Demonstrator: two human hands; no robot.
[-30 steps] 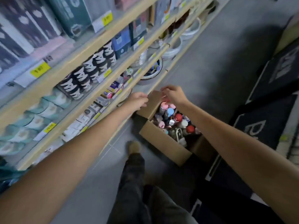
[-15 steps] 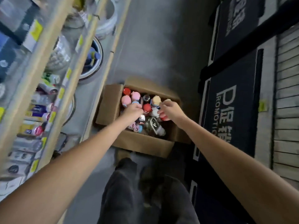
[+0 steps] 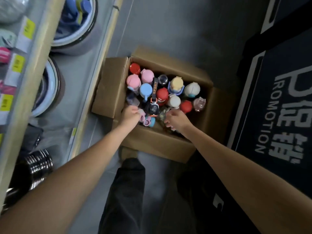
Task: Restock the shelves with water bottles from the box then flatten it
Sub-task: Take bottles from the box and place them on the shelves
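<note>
An open cardboard box (image 3: 157, 146) stands on the grey floor, packed with several upright water bottles with red (image 3: 134, 68), pink (image 3: 133, 81), blue (image 3: 145, 90), yellow and white caps. A black bottle with an orange SPORT strap (image 3: 153, 108) stands near the front. My left hand (image 3: 130, 114) reaches into the box's near-left corner, fingers curled around the pink top of a bottle there. My right hand (image 3: 176, 119) is in the near-right part, fingers bent down onto a clear bottle that it mostly hides.
Wooden shelves (image 3: 36, 65) with yellow price tags run along the left, holding round basins (image 3: 50, 88) and a stack of metal rings (image 3: 36, 166). A dark floor mat (image 3: 278, 105) with white lettering lies on the right. My leg and shoe (image 3: 128, 154) stand just before the box.
The view has swung from the shelves down onto the box. Both hands have moved from the far flaps and bottle tops back to the near side of the box and lower among the bottles.
</note>
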